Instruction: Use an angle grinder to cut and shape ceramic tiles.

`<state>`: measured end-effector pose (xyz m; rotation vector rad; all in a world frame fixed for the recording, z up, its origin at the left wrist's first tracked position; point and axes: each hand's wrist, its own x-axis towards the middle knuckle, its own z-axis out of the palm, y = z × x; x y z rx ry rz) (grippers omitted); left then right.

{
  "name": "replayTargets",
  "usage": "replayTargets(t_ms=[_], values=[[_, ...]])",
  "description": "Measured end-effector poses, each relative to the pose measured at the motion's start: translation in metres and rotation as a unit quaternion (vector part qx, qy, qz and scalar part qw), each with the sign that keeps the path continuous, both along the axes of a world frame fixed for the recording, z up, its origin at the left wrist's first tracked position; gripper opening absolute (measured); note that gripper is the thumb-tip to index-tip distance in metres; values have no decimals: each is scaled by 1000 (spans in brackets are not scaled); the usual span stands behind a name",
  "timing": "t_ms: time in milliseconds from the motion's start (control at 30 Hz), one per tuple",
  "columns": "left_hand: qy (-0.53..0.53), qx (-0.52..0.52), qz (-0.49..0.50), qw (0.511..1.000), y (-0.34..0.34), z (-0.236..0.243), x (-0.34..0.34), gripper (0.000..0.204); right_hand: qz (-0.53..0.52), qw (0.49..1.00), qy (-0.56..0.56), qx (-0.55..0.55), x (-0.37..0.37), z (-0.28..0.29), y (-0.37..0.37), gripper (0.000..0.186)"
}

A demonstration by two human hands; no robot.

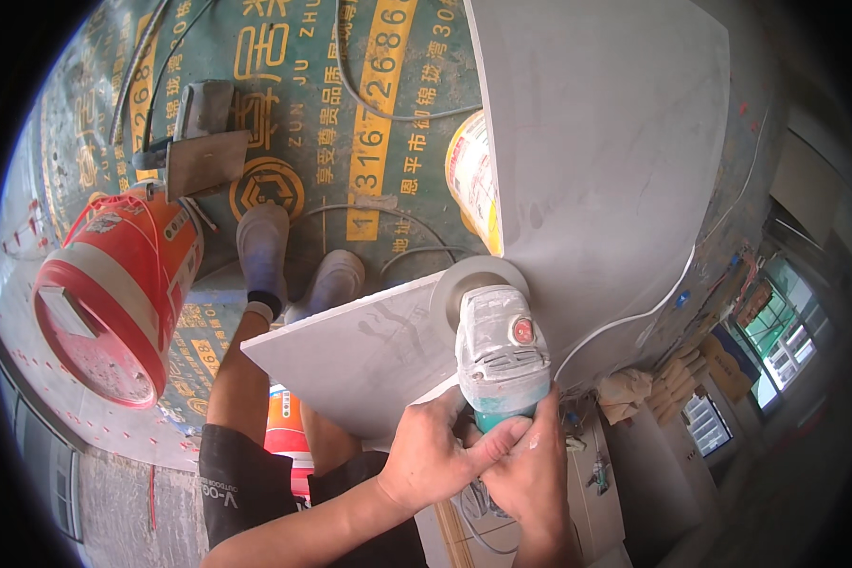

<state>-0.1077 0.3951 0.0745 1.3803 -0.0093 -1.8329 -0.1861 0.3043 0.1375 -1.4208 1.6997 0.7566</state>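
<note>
An angle grinder (504,346), dusty white with a teal body and a red button, is held in front of me by both hands. My left hand (437,450) is closed around its body from the left. My right hand (530,459) wraps the same body from the right, with the fingers partly hidden. The grinder's round disc (452,286) lies at the inner corner of a large grey tile (596,142), where a notch is cut out. Whether the disc touches the tile or is spinning, I cannot tell. The tile's narrower part (369,346) reaches left across my legs.
A red and white bucket (114,293) with a pale block on its lid stands left. Another bucket (470,175) is partly under the tile; an orange one (287,421) shows below. A trowel-like plate (206,163) lies ahead. Cables (398,115) cross the green printed floor sheet.
</note>
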Motion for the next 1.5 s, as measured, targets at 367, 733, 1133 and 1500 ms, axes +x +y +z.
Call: replayTargets(t_ms=[367,733,1133,1500], values=[[2,2,3,1000,0,-1,-1,61,32,999,-5,-12,6,1,-3,65],[3,5,17,1000,-1,4,4,60,37,999,2,-5,12,6,-4,66],[50,54,-1,997,-3,10,13,55,22,998,43,38,19,8,-7,68],[55,67,-23,996,3,11,14,55,40,999,12,33,14,7,-2,68]])
